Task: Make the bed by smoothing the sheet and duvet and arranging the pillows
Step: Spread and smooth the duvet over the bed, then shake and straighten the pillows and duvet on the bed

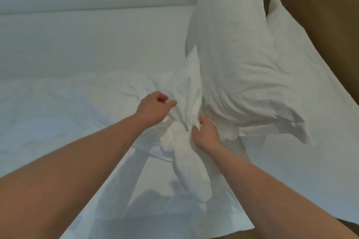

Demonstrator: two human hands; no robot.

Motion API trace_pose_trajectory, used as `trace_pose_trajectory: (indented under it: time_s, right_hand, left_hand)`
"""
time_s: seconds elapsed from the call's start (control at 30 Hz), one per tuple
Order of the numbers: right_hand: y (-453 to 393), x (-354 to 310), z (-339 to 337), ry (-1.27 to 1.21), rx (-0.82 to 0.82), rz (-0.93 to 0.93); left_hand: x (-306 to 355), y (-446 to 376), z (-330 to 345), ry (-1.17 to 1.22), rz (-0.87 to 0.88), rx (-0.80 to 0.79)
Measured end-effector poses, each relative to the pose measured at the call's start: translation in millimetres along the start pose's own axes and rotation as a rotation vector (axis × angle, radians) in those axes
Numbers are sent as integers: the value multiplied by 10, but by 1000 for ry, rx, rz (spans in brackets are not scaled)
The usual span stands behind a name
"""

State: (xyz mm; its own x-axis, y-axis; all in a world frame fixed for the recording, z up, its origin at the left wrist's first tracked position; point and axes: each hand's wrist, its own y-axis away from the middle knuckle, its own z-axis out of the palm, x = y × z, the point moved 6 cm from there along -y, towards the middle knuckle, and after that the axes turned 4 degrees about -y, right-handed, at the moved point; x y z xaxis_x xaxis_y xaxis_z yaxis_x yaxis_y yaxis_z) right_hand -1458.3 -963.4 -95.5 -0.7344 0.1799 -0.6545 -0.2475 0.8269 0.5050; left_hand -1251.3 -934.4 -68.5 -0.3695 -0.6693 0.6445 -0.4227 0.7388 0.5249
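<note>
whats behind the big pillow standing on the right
Behind the big pillow a second pillow pokes out on its right, against the brown wall. Most of that second pillow is covered, so how it rests cannot be seen.

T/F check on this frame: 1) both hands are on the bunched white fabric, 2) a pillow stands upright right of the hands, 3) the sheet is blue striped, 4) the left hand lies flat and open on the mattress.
1) True: the left hand and the right hand both hold the bunched fabric.
2) True: the upright pillow stands just right of them.
3) False: the sheet is plain white.
4) False: the left hand's fingers are curled, gripping the fabric.
</note>
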Motion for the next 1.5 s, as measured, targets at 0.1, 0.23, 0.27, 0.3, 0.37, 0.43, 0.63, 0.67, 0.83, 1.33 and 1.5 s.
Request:
trace_pose_trajectory:
  time_s: [0.1, 0.23, 0.27, 0.3, 0.37, 0.43, 0.63, 0.67, 0.83, 1.33, 1.5]
  right_hand:
    - [163, -322, 350, 64, -202, -160]
    - [366, -492, 234, 122, -346, -314]
    - [338, -508, 42, 138, -285, -320]
    - [283, -554, -219, 140, -171, -343]
    - [151, -772, -844, 155, 135, -458]
    - [20, -1010, -1449, 278, 399, -527]
    - [-661, -824, -2175, 311, 309, 163]
    - [-733, -763, -2162, 272, 265, 209]
    - [-941, -1219, -2514, 152, 475, -174]
    - [-1556, -696, -2329, 631, 605, -343]
    - [-1588, -679, -2397, 643, 594, -332]
  left_hand:
    - [152, -145, -36, 93, -126, 5]
    - [58, -279, -7, -171, -124, -41]
    - [23, -302, -33, -215, -105, -13]
    - [-23, -328, -61, -221, -102, 23]
    - [-49, -335, -122, -191, -123, 60]
    - [32, -311, -72, -215, -111, 6]
    - [343, -243, 442, -240, -251, -98]
    - [373, -232, 509, -328, -262, -86]
    - [364, -324, 587, -493, -200, 56]
    - [440, -601, 591, 79, -52, 241]
    - [1191, -953, 254, 277, 115, 425]
